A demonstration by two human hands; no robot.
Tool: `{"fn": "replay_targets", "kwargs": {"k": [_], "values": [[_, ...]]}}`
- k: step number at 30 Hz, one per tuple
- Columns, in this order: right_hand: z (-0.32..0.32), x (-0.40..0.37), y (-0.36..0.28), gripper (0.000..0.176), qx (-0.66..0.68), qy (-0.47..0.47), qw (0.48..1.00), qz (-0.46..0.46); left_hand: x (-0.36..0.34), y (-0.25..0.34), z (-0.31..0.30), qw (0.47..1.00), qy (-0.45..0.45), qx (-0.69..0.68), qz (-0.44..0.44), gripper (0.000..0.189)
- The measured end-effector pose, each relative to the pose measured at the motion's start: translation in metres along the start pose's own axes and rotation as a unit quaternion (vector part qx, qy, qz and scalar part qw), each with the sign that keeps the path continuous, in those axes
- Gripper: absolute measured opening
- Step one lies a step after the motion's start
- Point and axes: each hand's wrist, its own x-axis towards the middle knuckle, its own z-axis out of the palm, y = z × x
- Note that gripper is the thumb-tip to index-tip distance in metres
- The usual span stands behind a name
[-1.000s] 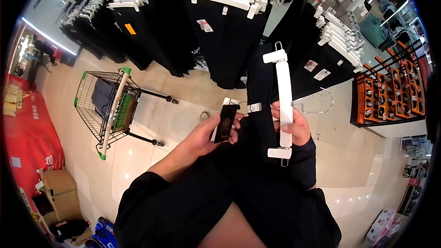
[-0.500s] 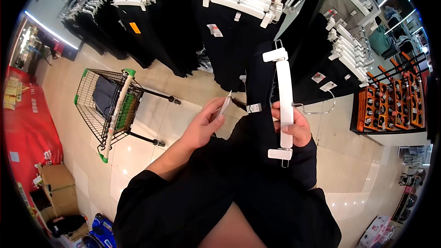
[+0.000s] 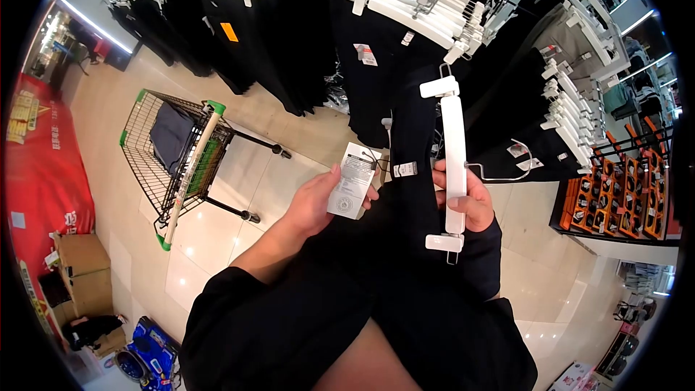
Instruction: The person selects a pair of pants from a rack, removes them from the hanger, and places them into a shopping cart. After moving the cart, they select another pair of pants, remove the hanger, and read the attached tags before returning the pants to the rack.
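Observation:
My left hand [image 3: 316, 201] is closed on a white paper hang tag [image 3: 352, 181], its printed face turned up towards me. A thin dark cord runs from the tag to a pair of black trousers [image 3: 414, 123]. My right hand [image 3: 468, 195] grips the white clip hanger [image 3: 454, 152] near its middle, thumb across the bar. The trousers hang from this hanger's clips, and a small white label [image 3: 405, 169] shows at their waistband. The fingers of my right hand are partly hidden behind the hanger, whose metal hook [image 3: 510, 171] points right.
Racks of dark trousers on white hangers [image 3: 416, 11] stand ahead. A shopping cart [image 3: 174, 159] with a dark folded garment inside is on the left. An orange display rack [image 3: 615, 192] stands at right, cardboard boxes [image 3: 83, 264] at lower left.
The hang tag has turned from edge-on to flat, its printed side now facing me. My right hand still holds the hanger. The view has shifted slightly, so the racks appear further right.

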Motion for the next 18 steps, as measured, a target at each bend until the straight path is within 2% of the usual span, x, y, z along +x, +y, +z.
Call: {"fn": "replay_targets", "kwargs": {"k": [6, 8, 10, 12, 14, 16, 18], "values": [[0.005, 0.02, -0.011, 0.064, -0.006, -0.022, 1.0, 0.018, 0.012, 0.003, -0.014, 0.999, 0.03, 0.012, -0.005, 0.055], [0.007, 0.028, -0.013, 0.063, -0.025, -0.024, 0.999, 0.021, 0.018, 0.002, -0.028, 0.987, 0.066, 0.14, 0.028, 0.053], [0.015, 0.037, -0.019, 0.061, -0.055, -0.034, 0.998, 0.028, 0.023, 0.002, -0.041, 0.981, 0.078, 0.175, 0.036, 0.048], [0.021, 0.046, -0.022, 0.058, -0.165, -0.007, 0.986, 0.028, 0.027, 0.005, -0.053, 0.973, 0.09, 0.209, 0.047, 0.043], [0.032, 0.052, -0.026, 0.058, -0.217, 0.013, 0.976, 0.017, 0.031, 0.009, -0.065, 0.95, 0.124, 0.28, 0.065, 0.037], [0.038, 0.058, -0.029, 0.062, -0.252, 0.022, 0.966, 0.045, 0.034, 0.015, -0.081, 0.937, 0.114, 0.319, 0.082, 0.042], [0.044, 0.064, -0.03, 0.06, -0.238, 0.008, 0.969, 0.06, 0.034, 0.024, -0.09, 0.84, 0.122, 0.517, 0.108, 0.054]]}}
